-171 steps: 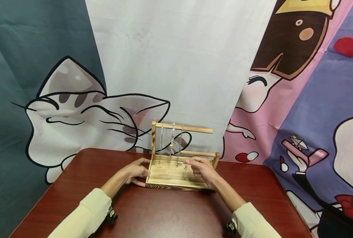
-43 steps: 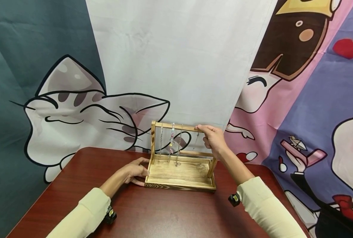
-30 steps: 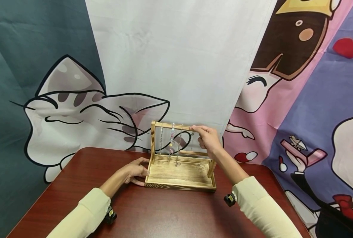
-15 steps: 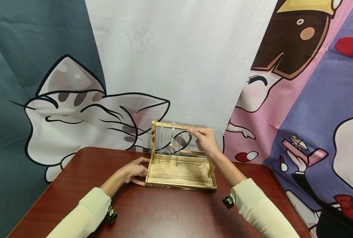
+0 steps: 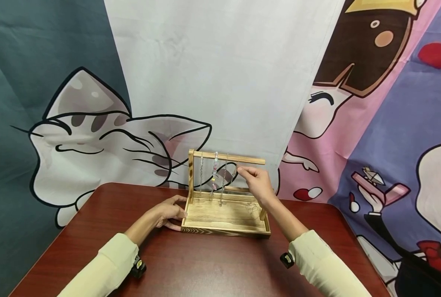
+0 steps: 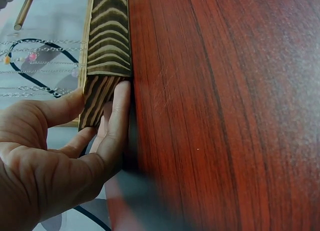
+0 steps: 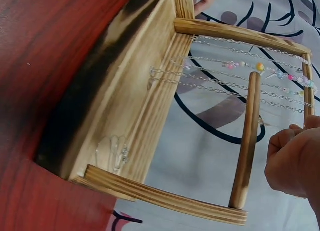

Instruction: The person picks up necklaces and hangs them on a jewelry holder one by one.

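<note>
A wooden jewelry stand (image 5: pixel 224 233) has a tray base and an upper bar (image 5: pixel 243 159). My left hand (image 5: pixel 168 212) grips the tray's left end; in the left wrist view the thumb presses the inner side and the fingers lie along the outer wood. From the upper bar hang a silver chain (image 5: pixel 201 175), a beaded chain with pink and yellow beads (image 5: pixel 214 169) and another silver chain (image 5: pixel 223 183). To their right and just below the bar, my right hand (image 5: pixel 257 181) pinches a thin silver chain (image 5: pixel 233 172); its upper end is hard to make out.
Another thin chain (image 7: pixel 117 153) lies loose at the tray's right end. A lower, shorter bar (image 7: pixel 245 146) extends from the right post. The stand rests on a red-brown table (image 5: pixel 220 264), before a printed cloth backdrop (image 5: pixel 224 82).
My right hand has risen from over the tray to the upper bar, moved left along it, then dropped slightly below it. The left hand has kept its place.
</note>
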`<state>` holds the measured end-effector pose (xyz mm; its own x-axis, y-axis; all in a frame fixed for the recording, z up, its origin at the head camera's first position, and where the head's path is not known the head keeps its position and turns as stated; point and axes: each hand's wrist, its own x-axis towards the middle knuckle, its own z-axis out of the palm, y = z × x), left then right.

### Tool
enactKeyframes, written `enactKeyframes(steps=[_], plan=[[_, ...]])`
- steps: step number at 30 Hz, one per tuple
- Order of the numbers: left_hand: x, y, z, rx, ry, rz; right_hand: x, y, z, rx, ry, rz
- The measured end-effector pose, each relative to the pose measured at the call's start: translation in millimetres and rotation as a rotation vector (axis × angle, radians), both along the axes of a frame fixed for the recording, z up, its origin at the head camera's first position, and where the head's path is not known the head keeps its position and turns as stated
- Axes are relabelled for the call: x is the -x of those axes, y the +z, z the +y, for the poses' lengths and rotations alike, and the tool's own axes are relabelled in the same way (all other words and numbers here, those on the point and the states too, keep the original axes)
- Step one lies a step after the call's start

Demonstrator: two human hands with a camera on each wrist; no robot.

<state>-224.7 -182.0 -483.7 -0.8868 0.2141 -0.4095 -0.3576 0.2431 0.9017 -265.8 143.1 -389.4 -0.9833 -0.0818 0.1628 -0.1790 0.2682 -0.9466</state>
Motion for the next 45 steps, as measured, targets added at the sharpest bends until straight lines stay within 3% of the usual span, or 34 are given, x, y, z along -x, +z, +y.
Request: enactKeyframes(steps=[5, 14, 20, 27, 40, 45], plan=[[0.3, -0.3, -0.7, -0.002, 0.001, -0.003, -5.2, -9.3, 1, 0.0, 0.005, 0.034], [0.7, 0.4, -0.9, -0.003, -0.004, -0.007, -15.4, -28.3, 6, 0.023, 0.0, 0.014], [0.7, 0.9, -0.7, -0.001, 0.008, -0.015, -22.5, -39.4, 11, 0.005, 0.087, 0.012], [1.2, 0.8, -1.1, -0.003, 0.003, -0.008, -27.8, -51.1, 13, -0.102, 0.182, 0.022], [0.7, 0.3, -0.5, -0.004, 0.008, -0.01, -32.4, -79.6, 12, -0.344, 0.156, 0.1], [1.9, 0.5, -0.7, -0.004, 0.006, -0.013, -32.8, -93.0, 15, -0.453, 0.143, 0.085]])
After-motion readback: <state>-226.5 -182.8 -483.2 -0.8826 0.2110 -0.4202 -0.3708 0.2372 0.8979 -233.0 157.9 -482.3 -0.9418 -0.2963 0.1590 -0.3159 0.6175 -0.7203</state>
